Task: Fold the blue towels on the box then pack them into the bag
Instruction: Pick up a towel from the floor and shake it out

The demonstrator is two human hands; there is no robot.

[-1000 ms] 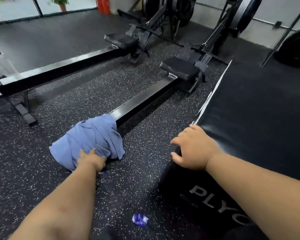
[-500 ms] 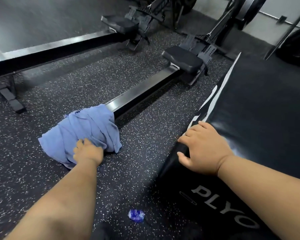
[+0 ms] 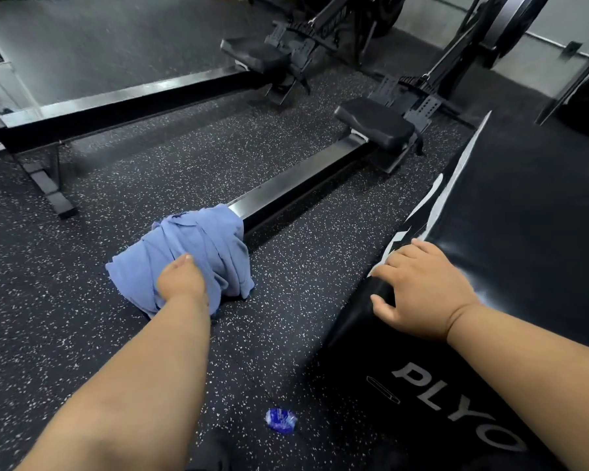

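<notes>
Left hand (image 3: 181, 280) grips the blue towels (image 3: 184, 256), bunched over the rower rail's (image 3: 300, 188) near end.
Soft, light cloth should lift easily from a gathered fistful; right hand (image 3: 422, 294) rests flat on the box (image 3: 524, 232), right of the rail.

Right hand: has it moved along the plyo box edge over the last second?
No. The right hand rests on the same corner edge of the black plyo box, just above the PLYO lettering; only the camera has shifted.
</notes>
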